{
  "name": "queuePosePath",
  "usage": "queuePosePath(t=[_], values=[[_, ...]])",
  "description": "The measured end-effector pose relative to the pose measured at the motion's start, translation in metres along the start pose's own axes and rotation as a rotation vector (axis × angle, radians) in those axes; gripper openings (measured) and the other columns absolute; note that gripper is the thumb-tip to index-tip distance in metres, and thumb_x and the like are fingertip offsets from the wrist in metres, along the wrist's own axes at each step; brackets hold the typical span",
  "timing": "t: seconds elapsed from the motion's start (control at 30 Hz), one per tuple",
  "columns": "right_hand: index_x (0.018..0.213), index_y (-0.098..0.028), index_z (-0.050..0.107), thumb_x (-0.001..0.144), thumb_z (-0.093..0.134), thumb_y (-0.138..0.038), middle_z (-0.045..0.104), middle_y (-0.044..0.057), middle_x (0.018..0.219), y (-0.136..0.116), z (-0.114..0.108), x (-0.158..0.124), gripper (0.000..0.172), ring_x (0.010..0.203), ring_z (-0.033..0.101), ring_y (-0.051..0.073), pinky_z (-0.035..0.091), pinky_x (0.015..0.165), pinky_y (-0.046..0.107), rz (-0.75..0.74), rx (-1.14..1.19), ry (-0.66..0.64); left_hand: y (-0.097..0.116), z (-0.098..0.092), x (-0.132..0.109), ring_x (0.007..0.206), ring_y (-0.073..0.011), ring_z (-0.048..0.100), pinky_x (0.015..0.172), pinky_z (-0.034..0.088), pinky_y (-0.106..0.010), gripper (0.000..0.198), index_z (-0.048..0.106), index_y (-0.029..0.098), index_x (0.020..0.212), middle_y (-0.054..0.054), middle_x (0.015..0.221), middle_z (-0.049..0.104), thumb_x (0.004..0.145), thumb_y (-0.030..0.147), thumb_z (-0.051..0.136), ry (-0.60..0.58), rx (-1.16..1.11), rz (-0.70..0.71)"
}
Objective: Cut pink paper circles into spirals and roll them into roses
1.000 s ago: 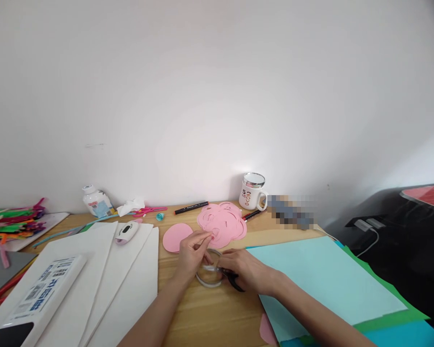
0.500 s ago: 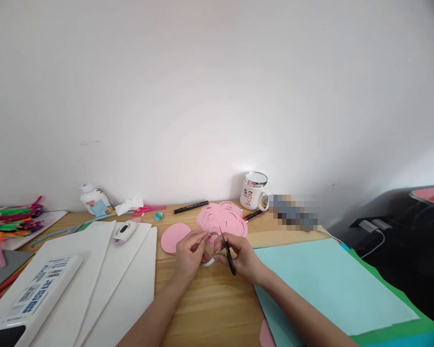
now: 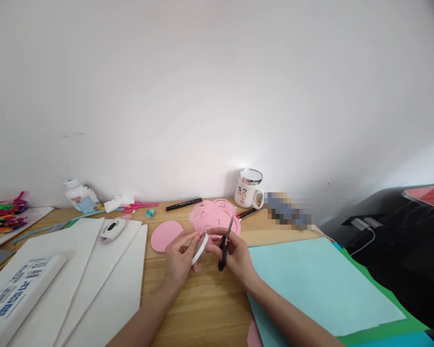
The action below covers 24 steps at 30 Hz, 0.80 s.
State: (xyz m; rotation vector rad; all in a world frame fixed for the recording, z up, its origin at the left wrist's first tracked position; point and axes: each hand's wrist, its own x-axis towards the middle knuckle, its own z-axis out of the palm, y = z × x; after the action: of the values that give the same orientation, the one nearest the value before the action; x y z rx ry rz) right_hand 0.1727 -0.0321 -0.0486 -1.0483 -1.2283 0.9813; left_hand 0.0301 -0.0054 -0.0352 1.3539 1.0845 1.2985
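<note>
My left hand point(image 3: 181, 253) is closed on a thin white ring that looks like a roll of tape point(image 3: 200, 249), tilted on edge. In my right hand point(image 3: 235, 250) is a pair of black-handled scissors point(image 3: 224, 248), blades pointing up and away from me. The fingertips of my right hand are close to the ring's upper edge; whether they touch it I cannot tell. Just beyond both hands lies a heap of pink paper pieces with round cut-outs point(image 3: 217, 214). A pink paper circle point(image 3: 166, 235) lies left of the heap.
White sheets point(image 3: 126, 279) and a white box point(image 3: 25, 294) cover the left. Light blue paper point(image 3: 321, 284) over green sheets lies right. Along the wall stand a white bottle point(image 3: 81, 195) and a lidded mug point(image 3: 249, 190); a black marker point(image 3: 183, 204) and pink scissors point(image 3: 139, 206) lie between.
The tape ring has turned, its white edge now facing me. My right fingers have drawn slightly back from it, and the scissors are more upright. The view has shifted slightly right.
</note>
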Motion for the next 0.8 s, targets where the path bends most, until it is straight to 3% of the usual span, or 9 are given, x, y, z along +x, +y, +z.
queuePosePath(t=[0.27,0.5,0.6,0.8], values=[[0.088,-0.021,0.061,0.069,0.072,-0.03,0.066,0.004,0.083,-0.008,0.004,-0.004,0.024,0.064,0.06,0.016,0.051,0.063,0.029,-0.106,-0.127,0.074,-0.004,0.002,-0.003,0.028,-0.0036,0.048,0.02,0.034,-0.016,0.021,0.072,0.018,0.083,-0.005,0.093,0.068,0.074,0.035,0.064,-0.034,0.072,0.055],[0.096,-0.021,0.06,0.066,0.074,-0.027,0.062,0.002,0.081,0.0,0.001,-0.003,0.034,0.066,0.059,0.015,0.051,0.065,0.03,0.005,0.065,0.041,-0.006,0.003,-0.004,0.03,-0.0043,0.049,0.019,0.034,-0.016,0.022,0.073,0.019,0.083,-0.005,0.091,0.067,0.074,0.037,0.064,-0.027,0.1,0.095],[0.094,-0.021,0.061,0.065,0.074,-0.027,0.06,0.002,0.081,-0.001,0.001,-0.004,0.033,0.066,0.058,0.014,0.051,0.064,0.028,0.002,0.045,0.052,-0.008,0.003,-0.004,0.03,-0.0042,0.049,0.019,0.035,-0.016,0.023,0.072,0.019,0.084,-0.005,0.092,0.067,0.074,0.037,0.064,-0.02,0.113,0.104],[0.087,-0.02,0.062,0.071,0.068,-0.029,0.062,0.002,0.076,-0.01,0.005,-0.01,0.019,0.06,0.057,0.013,0.049,0.06,0.027,-0.172,-0.162,-0.003,-0.006,0.002,-0.004,0.03,-0.004,0.049,0.02,0.035,-0.016,0.024,0.072,0.018,0.084,-0.005,0.091,0.067,0.073,0.037,0.065,0.029,0.078,0.062]])
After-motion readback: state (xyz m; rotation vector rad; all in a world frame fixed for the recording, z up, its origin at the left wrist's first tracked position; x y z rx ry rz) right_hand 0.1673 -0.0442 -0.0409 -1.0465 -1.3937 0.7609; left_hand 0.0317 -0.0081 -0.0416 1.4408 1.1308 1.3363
